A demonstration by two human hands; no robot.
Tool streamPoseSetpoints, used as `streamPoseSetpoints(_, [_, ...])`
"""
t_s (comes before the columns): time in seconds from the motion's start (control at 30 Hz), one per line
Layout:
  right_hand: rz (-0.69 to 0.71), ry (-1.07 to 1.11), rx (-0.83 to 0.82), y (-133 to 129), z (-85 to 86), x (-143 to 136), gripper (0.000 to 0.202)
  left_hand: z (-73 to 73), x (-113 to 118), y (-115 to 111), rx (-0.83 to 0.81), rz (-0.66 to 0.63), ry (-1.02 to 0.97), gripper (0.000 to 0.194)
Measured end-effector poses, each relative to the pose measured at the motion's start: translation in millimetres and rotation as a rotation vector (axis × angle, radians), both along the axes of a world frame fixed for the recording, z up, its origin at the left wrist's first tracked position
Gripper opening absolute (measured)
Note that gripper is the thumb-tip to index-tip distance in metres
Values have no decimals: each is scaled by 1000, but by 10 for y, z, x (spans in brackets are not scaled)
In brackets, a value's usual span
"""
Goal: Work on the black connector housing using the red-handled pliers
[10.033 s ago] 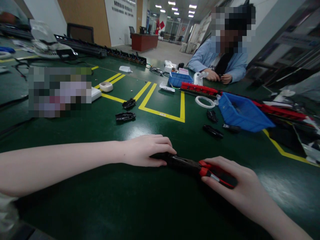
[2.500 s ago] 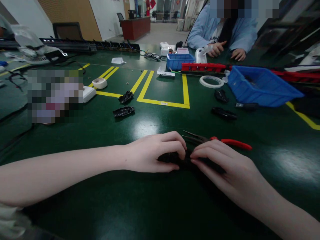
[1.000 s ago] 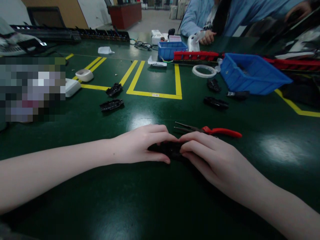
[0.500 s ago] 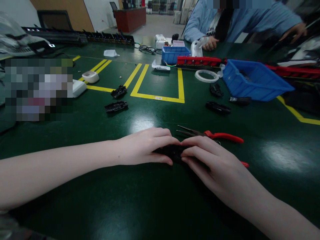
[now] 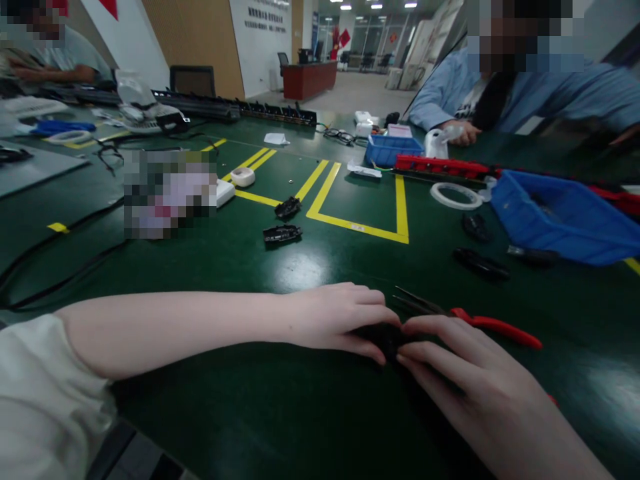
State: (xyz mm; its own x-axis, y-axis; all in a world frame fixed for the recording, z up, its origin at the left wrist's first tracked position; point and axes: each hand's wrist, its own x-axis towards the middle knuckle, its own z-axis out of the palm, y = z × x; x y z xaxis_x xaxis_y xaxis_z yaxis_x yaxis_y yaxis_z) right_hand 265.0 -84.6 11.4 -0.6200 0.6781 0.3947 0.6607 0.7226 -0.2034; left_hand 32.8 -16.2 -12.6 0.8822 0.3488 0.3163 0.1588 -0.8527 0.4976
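Note:
Both my hands grip one small black plastic part (image 5: 383,339) low over the green table (image 5: 260,420). My left hand (image 5: 345,319) closes round its left end, thumb on the near side and fingers on the far side. The fingertips of my right hand (image 5: 465,373) pinch its right end. Most of the part is covered by my fingers, and its details are too dark to make out. Just beyond my right hand lie needle-nose pliers with red handles (image 5: 495,328), jaws apart, one handle mostly hidden by the hand.
Two black plastic shells (image 5: 283,235) lie left of centre. Several black pieces (image 5: 481,264) lie beside a blue bin (image 5: 565,227) at right. A tape roll (image 5: 456,196), a red strip (image 5: 440,165) and a smaller blue bin (image 5: 393,151) stand farther back. A person in a blue shirt (image 5: 445,100) sits opposite.
The view has turned left and tilted up, so everything appears farther right and lower; another person shows at far left. Both hands keep their hold on the black part.

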Motion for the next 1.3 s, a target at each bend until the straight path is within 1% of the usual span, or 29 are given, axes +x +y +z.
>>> streamPoseSetpoints(0.1, [-1, -7, -33, 5, 39, -12, 20, -3, 8, 2, 31, -12, -16, 45])
streamPoseSetpoints(0.2, [-26, 11, -108, 15, 55, -1, 19, 5, 15, 7, 45, -5, 6, 45])
streamPoseSetpoints(0.43, [-54, 63, -249, -1, 34, 75, 20, 16, 15, -17, 32, 32, 11, 45])
streamPoseSetpoints(0.6, [-65, 16, -285, -9, 97, 129, 20, 36, 3, -46, -9, 49, 0, 39])
streamPoseSetpoints(0.67, [-68, 13, -271, 27, 128, 189, 23, 53, 1, -57, -28, 63, -2, 35])
streamPoseSetpoints(0.73, [-95, 26, -250, 86, 145, 281, 27, 68, -4, -65, -36, 81, -5, 33])
streamPoseSetpoints(0.8, [-134, -5, -225, 155, 136, 393, 30, 80, -18, -61, -23, 100, 0, 31])
streamPoseSetpoints(0.93, [-219, -144, -159, 257, 55, 589, 52, 100, -79, -4, 45, 142, 75, 29])
streamPoseSetpoints(1.07, [-310, -248, -173, 271, -10, 697, 67, 115, -135, 72, 75, 193, 108, 29])
streamPoseSetpoints(1.17, [-351, -264, -180, 273, -9, 798, 72, 121, -140, 86, 103, 210, 119, 31])
streamPoseSetpoints(1.23, [-355, -259, -240, 289, -2, 886, 72, 123, -132, 78, 126, 212, 124, 32])
streamPoseSetpoints(1.3, [-372, -218, -263, 316, 0, 960, 65, 122, -124, 68, 137, 215, 123, 35])
